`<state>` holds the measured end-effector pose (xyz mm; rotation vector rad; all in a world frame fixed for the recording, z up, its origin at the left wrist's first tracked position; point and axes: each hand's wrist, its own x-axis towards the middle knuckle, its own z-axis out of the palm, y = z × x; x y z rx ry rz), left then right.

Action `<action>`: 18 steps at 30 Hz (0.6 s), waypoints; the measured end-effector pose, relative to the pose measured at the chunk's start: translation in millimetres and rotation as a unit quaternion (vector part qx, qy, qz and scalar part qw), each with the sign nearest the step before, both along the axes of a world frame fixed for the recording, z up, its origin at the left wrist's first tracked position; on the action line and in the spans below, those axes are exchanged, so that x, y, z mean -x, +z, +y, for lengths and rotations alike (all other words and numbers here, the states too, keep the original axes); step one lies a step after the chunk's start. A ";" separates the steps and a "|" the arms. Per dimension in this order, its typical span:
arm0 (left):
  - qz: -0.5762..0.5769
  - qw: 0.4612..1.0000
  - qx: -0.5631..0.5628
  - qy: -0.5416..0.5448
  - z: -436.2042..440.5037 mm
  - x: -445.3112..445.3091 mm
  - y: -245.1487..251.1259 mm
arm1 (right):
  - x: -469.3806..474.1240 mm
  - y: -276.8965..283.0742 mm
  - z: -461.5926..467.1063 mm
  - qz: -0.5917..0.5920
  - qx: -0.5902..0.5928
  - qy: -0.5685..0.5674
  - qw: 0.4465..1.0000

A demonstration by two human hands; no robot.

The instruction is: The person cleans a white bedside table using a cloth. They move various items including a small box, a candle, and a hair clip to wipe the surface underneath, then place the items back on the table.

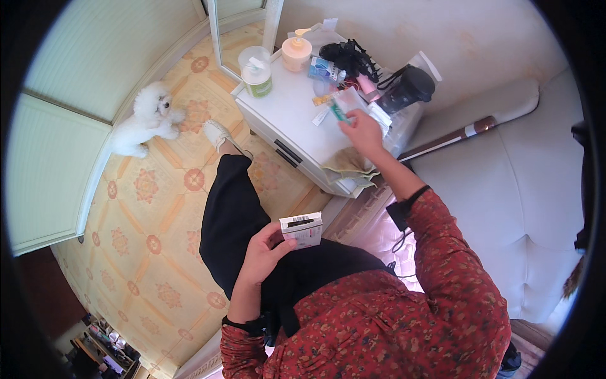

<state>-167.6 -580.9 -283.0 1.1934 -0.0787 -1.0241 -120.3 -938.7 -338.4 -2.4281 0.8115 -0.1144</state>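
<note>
A small white printed box is held upright over my lap, my left hand gripping its left side; a dark slot shows in its top face. My right hand is over the white nightstand, its fingers on a small green and white item, slightly blurred, perhaps a packet or tube. Around it lie a yellow-orange packet, a narrow white packet and white papers. Below my right wrist a brown and green cloth hangs over the nightstand's edge.
Farther back stand a pump bottle, a clear canister, a blue box, a black claw hair clip, a pink tube and a dark tumbler. A white dog is on the tiled floor. The padded headboard is right.
</note>
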 end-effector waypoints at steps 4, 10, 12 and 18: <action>-0.009 1.000 0.004 0.000 0.5 0.4 0.5 | 50.5 3.4 -50.3 0.029 0.077 -0.082 0.993; -0.007 1.000 -0.001 -0.002 -0.8 0.4 -3.0 | 70.3 -7.0 -81.7 0.069 0.120 -0.106 0.985; -0.012 1.000 -0.007 -0.003 -0.1 1.0 -3.9 | 65.1 -8.8 -81.1 0.074 0.123 -0.110 0.983; -0.014 1.000 -0.010 0.009 1.5 3.9 -4.6 | 52.4 -5.3 -62.2 -0.010 0.080 -0.088 0.993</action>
